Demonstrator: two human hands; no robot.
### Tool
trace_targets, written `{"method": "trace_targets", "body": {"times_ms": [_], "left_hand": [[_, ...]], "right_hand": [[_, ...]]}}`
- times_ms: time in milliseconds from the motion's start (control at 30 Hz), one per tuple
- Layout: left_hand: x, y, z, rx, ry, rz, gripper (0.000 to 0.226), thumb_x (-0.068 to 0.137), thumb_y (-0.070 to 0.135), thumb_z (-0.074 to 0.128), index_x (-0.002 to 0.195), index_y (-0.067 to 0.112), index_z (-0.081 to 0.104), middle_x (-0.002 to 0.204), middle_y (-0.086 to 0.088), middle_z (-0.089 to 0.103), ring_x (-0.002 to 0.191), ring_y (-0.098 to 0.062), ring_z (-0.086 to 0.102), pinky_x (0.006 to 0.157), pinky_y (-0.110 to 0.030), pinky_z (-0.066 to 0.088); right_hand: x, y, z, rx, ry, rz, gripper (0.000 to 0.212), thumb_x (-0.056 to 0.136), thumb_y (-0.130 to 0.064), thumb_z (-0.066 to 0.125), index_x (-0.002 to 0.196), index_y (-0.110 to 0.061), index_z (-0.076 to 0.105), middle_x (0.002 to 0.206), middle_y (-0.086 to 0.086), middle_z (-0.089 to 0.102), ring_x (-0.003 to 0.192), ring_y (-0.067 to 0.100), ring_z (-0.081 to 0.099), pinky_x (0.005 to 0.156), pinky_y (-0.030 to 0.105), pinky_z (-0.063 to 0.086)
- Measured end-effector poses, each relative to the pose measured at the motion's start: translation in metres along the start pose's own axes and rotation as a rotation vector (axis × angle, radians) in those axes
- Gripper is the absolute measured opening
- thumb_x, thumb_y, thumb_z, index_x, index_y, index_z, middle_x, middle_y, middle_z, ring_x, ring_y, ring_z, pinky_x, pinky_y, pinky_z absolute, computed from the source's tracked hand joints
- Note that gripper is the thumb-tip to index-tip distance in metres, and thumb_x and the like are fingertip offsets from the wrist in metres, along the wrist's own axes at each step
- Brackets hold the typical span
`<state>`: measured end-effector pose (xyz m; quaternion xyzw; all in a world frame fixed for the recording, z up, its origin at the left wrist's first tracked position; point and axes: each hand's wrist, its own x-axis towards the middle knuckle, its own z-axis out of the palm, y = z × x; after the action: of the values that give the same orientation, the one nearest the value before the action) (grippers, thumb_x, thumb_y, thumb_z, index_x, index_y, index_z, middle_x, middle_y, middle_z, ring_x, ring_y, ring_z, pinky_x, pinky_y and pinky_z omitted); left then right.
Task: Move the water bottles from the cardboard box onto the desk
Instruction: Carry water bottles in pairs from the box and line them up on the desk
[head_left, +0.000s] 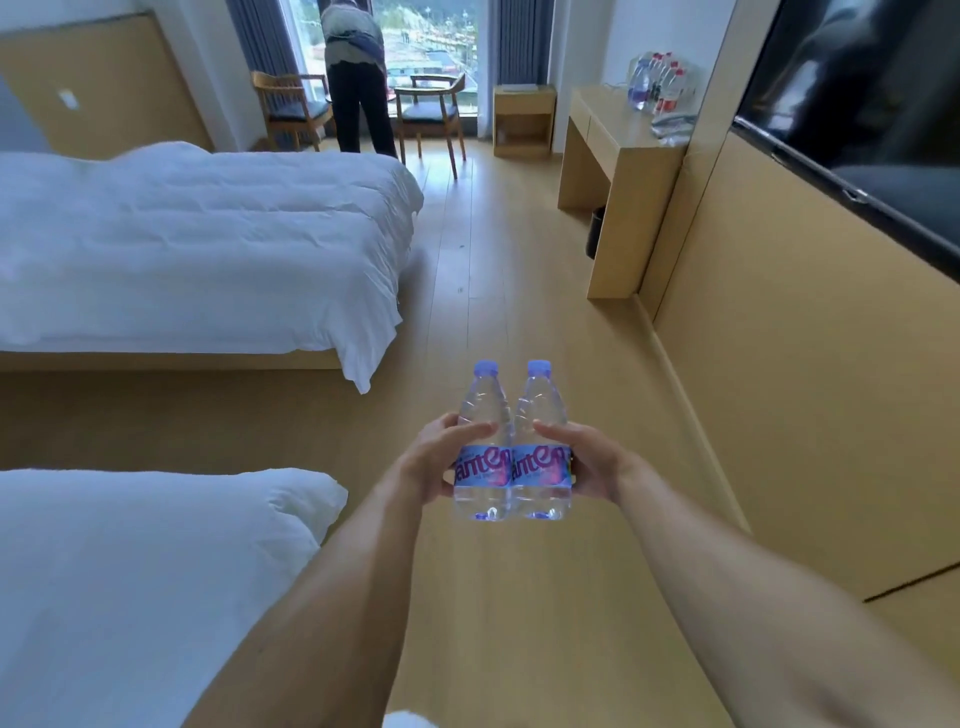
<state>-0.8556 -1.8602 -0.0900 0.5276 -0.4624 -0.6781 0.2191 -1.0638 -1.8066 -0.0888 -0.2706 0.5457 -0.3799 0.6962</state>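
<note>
Two upright bottles (511, 447) side by side, touching, above open floor (498, 260).

The bottles (658, 83) on the far bench (618, 130) blur together (count unclear); the person (356, 78) at the window is cut off by the top edge.

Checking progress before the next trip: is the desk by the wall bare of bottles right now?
No. A cluster of bottles already stands on the far end of the desk near the wall.
</note>
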Motion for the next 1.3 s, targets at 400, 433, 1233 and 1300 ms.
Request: {"method": "trace_targets", "body": {"times_ms": [400,433,1233,1300], "left_hand": [[0.206,0.091,-0.067,-0.016,-0.048,-0.004,0.049,0.083,0.035,0.08,0.123,0.014,0.061,0.101,-0.01,0.071,0.087,-0.026,0.071,0.08,-0.049,0.061],[0.225,0.103,-0.074,-0.013,-0.058,-0.008,0.048,0.083,0.035,0.079,0.122,0.015,0.061,0.1,-0.01,0.071,0.087,-0.025,0.071,0.079,-0.048,0.061],[0.582,0.313,-0.159,0.049,-0.03,-0.039,0.056,0.063,0.046,0.086,0.111,0.022,0.067,0.091,-0.007,0.074,0.081,-0.022,0.074,0.065,-0.044,0.061],[0.609,0.333,-0.16,0.047,-0.008,-0.056,0.06,0.059,0.048,0.086,0.111,0.024,0.067,0.094,-0.007,0.074,0.084,-0.022,0.074,0.064,-0.045,0.061]], "right_hand": [[0.19,-0.113,-0.019,-0.025,0.082,0.029,0.042,0.095,-0.03,0.064,0.132,-0.01,0.059,0.12,0.019,0.07,0.098,0.033,0.071,0.074,0.041,0.06],[0.205,-0.126,-0.019,-0.015,0.092,0.04,0.041,0.095,-0.03,0.064,0.131,-0.011,0.059,0.117,0.017,0.071,0.094,0.031,0.072,0.07,0.039,0.06],[0.544,-0.37,-0.097,-0.046,0.132,0.08,0.053,0.09,-0.04,0.069,0.136,-0.017,0.056,0.128,0.017,0.067,0.12,0.035,0.064,0.104,0.056,0.048],[0.571,-0.395,-0.108,-0.052,0.107,0.091,0.052,0.089,-0.04,0.07,0.134,-0.017,0.057,0.127,0.016,0.068,0.117,0.034,0.065,0.103,0.057,0.048]]}}
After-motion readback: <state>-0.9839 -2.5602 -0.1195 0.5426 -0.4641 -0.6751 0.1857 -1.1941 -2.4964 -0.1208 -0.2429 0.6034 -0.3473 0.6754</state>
